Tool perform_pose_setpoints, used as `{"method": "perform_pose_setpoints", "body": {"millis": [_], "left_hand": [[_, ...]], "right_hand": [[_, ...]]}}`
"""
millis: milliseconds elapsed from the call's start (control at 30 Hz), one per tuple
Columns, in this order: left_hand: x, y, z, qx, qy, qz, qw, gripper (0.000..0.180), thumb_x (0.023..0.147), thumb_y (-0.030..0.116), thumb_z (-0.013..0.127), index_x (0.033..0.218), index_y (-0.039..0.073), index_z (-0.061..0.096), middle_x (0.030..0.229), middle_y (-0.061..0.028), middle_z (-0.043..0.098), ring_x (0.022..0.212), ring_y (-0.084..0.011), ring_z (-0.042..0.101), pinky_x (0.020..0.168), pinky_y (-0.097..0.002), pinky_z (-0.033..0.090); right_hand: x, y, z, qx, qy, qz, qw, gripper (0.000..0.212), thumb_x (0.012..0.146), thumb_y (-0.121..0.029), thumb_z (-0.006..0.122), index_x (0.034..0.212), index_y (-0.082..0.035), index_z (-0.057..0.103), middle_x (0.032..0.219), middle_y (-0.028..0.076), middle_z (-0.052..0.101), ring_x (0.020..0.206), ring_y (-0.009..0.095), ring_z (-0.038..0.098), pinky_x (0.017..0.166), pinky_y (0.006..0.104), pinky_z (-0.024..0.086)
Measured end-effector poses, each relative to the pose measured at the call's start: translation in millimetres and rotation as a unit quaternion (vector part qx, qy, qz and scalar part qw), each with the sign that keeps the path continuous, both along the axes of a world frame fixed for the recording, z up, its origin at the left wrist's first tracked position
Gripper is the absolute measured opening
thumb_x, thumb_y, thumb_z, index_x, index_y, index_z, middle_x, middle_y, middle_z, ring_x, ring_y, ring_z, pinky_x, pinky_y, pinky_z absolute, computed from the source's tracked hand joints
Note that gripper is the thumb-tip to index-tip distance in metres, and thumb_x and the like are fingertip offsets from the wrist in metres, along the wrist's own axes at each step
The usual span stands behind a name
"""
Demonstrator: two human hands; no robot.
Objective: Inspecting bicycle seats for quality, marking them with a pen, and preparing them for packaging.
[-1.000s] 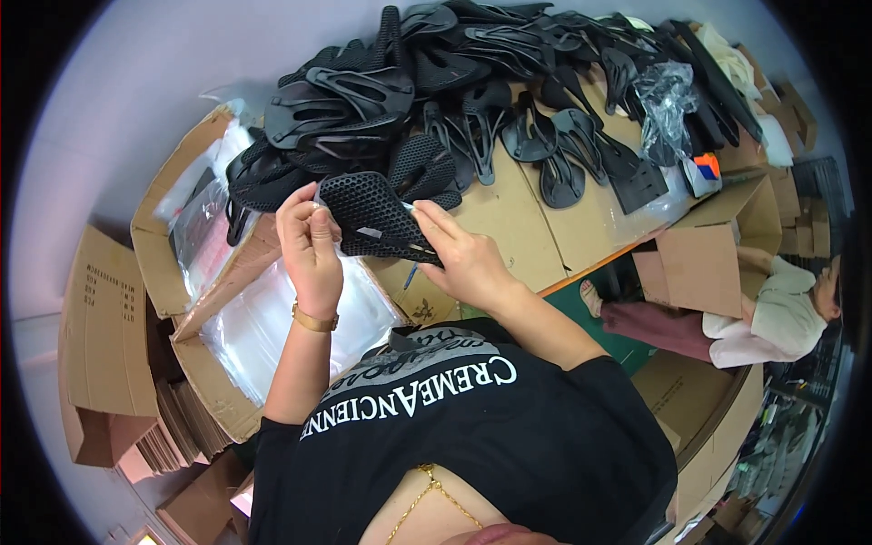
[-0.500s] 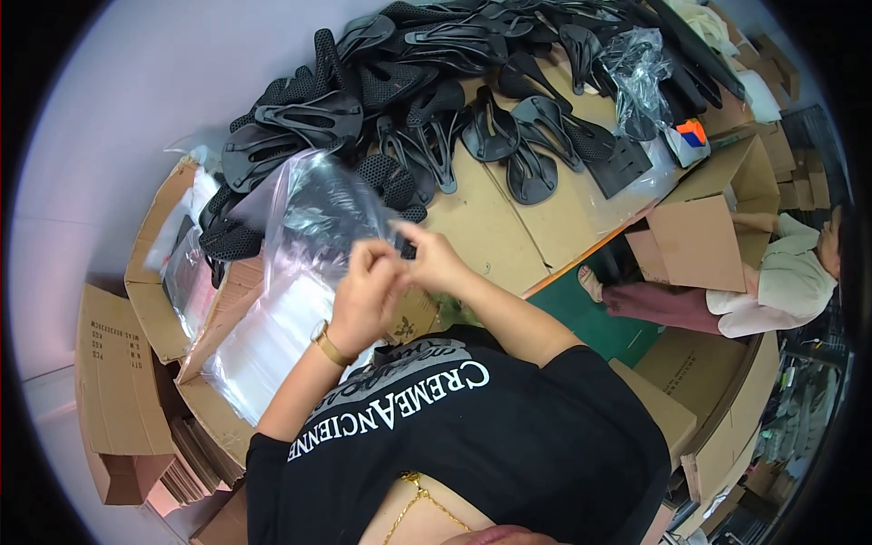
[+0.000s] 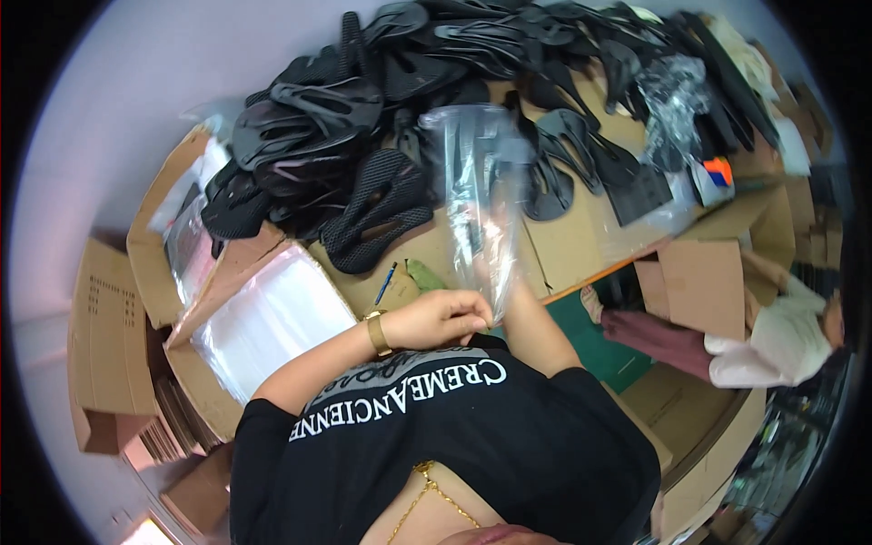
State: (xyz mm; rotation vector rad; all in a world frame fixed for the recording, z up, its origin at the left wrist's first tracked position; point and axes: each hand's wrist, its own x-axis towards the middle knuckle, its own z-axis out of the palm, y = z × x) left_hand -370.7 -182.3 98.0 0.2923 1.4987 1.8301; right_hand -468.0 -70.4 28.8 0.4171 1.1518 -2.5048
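A clear plastic bag point(image 3: 468, 173) stands stretched upward in front of me. The thumb and fingers of my left hand point(image 3: 459, 316), which has a gold watch at its wrist, pinch the bag's lower edge. My right hand point(image 3: 490, 241) shows blurred through the plastic, its fingers stretched up along the bag; whether it is inside or behind the film I cannot tell. Left of the bag, a black bicycle saddle point(image 3: 377, 213) with a honeycomb surface lies on the cardboard-covered table point(image 3: 563, 259). More black saddles point(image 3: 318, 109) are heaped behind it.
A carton with a stack of clear bags point(image 3: 272, 309) stands at my left. A blue pen point(image 3: 385, 283) lies near my left wrist. Crumpled plastic point(image 3: 674, 109) and an orange-and-blue item point(image 3: 718, 171) lie far right. A person point(image 3: 772, 331) beside an open carton point(image 3: 699, 286) is at the right.
The plastic bag has moved right from over the saddles on the left. My hands, close together before, are now apart, the right one further up along the bag. The view has shifted slightly.
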Motion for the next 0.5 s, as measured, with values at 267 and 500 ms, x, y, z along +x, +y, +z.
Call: {"method": "perform_pose_setpoints", "body": {"millis": [267,500], "left_hand": [[55,-76,-49,-0.104,-0.175,0.309,0.929,0.024,0.094,0.021,0.052,0.112,0.005,0.055,0.081,0.0018,0.056,0.065,-0.0031,0.048,0.059,-0.0168,0.042],[103,-86,-52,-0.070,-0.234,0.428,0.870,0.021,0.094,0.020,0.050,0.109,0.007,0.056,0.083,0.0017,0.058,0.069,-0.0045,0.051,0.065,-0.0179,0.044]], "right_hand": [[-173,112,14,-0.086,0.105,-0.142,0.981,0.029,0.090,-0.020,0.056,0.109,0.002,0.051,0.113,0.017,0.057,0.104,0.023,0.056,0.088,0.0377,0.048],[-59,-57,-61,0.000,-0.093,0.365,0.926,0.026,0.089,-0.028,0.056,0.084,-0.004,0.062,0.077,0.008,0.065,0.064,0.016,0.062,0.057,0.0270,0.052]]}}
